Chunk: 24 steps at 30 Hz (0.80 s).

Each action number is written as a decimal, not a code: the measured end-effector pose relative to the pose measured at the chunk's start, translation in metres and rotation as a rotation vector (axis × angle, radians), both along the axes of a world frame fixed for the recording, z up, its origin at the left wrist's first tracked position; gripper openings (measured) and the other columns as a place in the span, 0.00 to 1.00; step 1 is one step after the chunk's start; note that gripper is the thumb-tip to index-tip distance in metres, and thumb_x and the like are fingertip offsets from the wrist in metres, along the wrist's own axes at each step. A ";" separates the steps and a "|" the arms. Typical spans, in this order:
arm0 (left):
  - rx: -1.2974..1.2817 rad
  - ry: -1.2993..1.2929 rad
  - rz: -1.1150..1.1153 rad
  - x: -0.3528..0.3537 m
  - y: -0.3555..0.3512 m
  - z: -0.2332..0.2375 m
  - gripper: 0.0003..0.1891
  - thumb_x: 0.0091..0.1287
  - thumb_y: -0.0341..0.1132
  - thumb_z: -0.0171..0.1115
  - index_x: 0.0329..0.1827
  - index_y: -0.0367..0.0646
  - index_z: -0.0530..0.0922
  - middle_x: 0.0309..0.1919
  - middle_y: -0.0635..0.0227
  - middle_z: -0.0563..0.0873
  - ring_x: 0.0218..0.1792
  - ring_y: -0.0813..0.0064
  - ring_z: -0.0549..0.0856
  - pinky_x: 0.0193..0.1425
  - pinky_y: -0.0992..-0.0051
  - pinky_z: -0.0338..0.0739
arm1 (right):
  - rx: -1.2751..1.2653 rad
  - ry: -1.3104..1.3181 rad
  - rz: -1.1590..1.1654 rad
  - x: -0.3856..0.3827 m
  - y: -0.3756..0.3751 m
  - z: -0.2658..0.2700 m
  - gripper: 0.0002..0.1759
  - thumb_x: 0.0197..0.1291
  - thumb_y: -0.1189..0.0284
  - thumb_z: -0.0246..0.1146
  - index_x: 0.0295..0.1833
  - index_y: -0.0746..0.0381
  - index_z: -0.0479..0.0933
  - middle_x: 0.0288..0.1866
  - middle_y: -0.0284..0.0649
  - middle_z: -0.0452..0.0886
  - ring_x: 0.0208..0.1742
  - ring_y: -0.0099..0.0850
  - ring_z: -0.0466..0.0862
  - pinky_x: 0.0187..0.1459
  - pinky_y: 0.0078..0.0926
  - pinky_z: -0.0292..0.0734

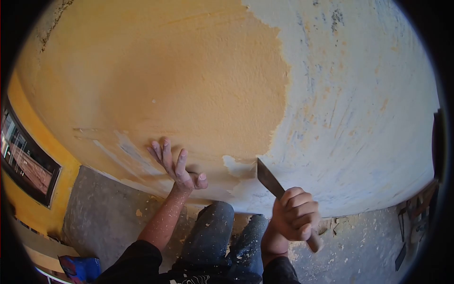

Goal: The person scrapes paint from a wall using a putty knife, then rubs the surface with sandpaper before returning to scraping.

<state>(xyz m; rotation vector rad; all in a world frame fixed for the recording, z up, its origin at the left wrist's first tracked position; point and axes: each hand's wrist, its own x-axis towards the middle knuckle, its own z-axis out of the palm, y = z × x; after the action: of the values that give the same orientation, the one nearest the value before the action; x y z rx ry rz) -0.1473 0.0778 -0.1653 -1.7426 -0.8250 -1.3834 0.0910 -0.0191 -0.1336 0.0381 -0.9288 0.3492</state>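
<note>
My right hand (pixel 297 214) is wrapped round the wooden handle of a paint scraper (pixel 270 179). Its dark metal blade points up and to the left, with the tip at the wall (pixel 213 94). Right there, the yellow-orange paint ends in a ragged edge against a scraped whitish area (pixel 340 137). A small pale bare patch (pixel 236 166) shows just left of the blade. My left hand (pixel 177 165) is raised close to the painted part, fingers spread and holding nothing. Pale specks of dust cover the left forearm.
My bent knees (pixel 215 225), in dusty jeans, are close to the wall's foot. Paint flakes litter the grey floor (pixel 350 241). A dark-framed window (pixel 33 161) is at left, above a blue bag-like item (pixel 80 267). Dark objects (pixel 418 213) stand along the right edge.
</note>
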 end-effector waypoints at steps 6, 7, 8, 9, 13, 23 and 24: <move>-0.001 -0.008 -0.019 0.002 0.002 -0.002 0.36 0.70 0.59 0.43 0.74 0.44 0.60 0.75 0.39 0.58 0.77 0.37 0.49 0.76 0.33 0.38 | 0.037 -0.042 -0.002 -0.009 0.028 -0.011 0.21 0.66 0.64 0.54 0.19 0.51 0.57 0.21 0.27 0.64 0.21 0.24 0.64 0.24 0.23 0.64; 0.011 0.004 -0.019 0.000 0.004 0.001 0.36 0.70 0.59 0.43 0.74 0.45 0.60 0.75 0.39 0.58 0.77 0.37 0.49 0.76 0.33 0.38 | -0.226 -0.291 0.055 0.002 0.007 -0.004 0.27 0.62 0.71 0.59 0.13 0.54 0.54 0.09 0.28 0.59 0.13 0.24 0.62 0.21 0.23 0.67; 0.026 0.008 -0.013 0.000 0.007 0.003 0.36 0.70 0.59 0.43 0.74 0.45 0.60 0.75 0.39 0.58 0.77 0.37 0.49 0.76 0.33 0.38 | -0.210 -0.289 0.059 0.006 -0.003 -0.004 0.27 0.62 0.71 0.59 0.13 0.54 0.54 0.09 0.28 0.59 0.13 0.24 0.62 0.21 0.23 0.67; 0.020 0.014 -0.007 -0.001 0.006 0.002 0.36 0.70 0.59 0.43 0.74 0.44 0.60 0.75 0.39 0.58 0.77 0.37 0.49 0.76 0.33 0.38 | 0.000 -0.097 0.020 0.008 -0.012 -0.006 0.27 0.62 0.69 0.59 0.13 0.54 0.54 0.09 0.27 0.57 0.12 0.24 0.60 0.20 0.23 0.66; 0.001 0.008 -0.014 0.002 0.002 -0.001 0.36 0.71 0.59 0.43 0.74 0.44 0.60 0.75 0.39 0.57 0.78 0.37 0.49 0.76 0.34 0.38 | 0.004 0.021 -0.048 -0.007 0.001 -0.010 0.27 0.63 0.61 0.63 0.16 0.56 0.58 0.16 0.31 0.61 0.20 0.27 0.65 0.23 0.25 0.68; 0.015 0.008 0.003 0.002 0.004 0.003 0.36 0.71 0.60 0.42 0.73 0.43 0.61 0.74 0.39 0.59 0.77 0.38 0.50 0.76 0.34 0.38 | -0.121 0.088 -0.029 -0.001 -0.002 -0.030 0.34 0.65 0.60 0.64 0.12 0.56 0.54 0.08 0.29 0.54 0.11 0.25 0.55 0.22 0.27 0.66; 0.000 0.014 -0.001 0.003 0.000 0.000 0.36 0.71 0.60 0.42 0.73 0.43 0.61 0.74 0.39 0.59 0.77 0.38 0.50 0.76 0.34 0.38 | 0.005 0.010 0.006 -0.006 0.012 -0.014 0.34 0.65 0.59 0.63 0.12 0.55 0.53 0.08 0.28 0.54 0.10 0.24 0.55 0.21 0.26 0.66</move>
<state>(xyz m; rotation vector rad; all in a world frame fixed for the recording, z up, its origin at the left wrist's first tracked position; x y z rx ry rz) -0.1445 0.0782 -0.1648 -1.7507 -0.8164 -1.3697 0.0855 -0.0075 -0.1480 0.0470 -0.9197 0.3523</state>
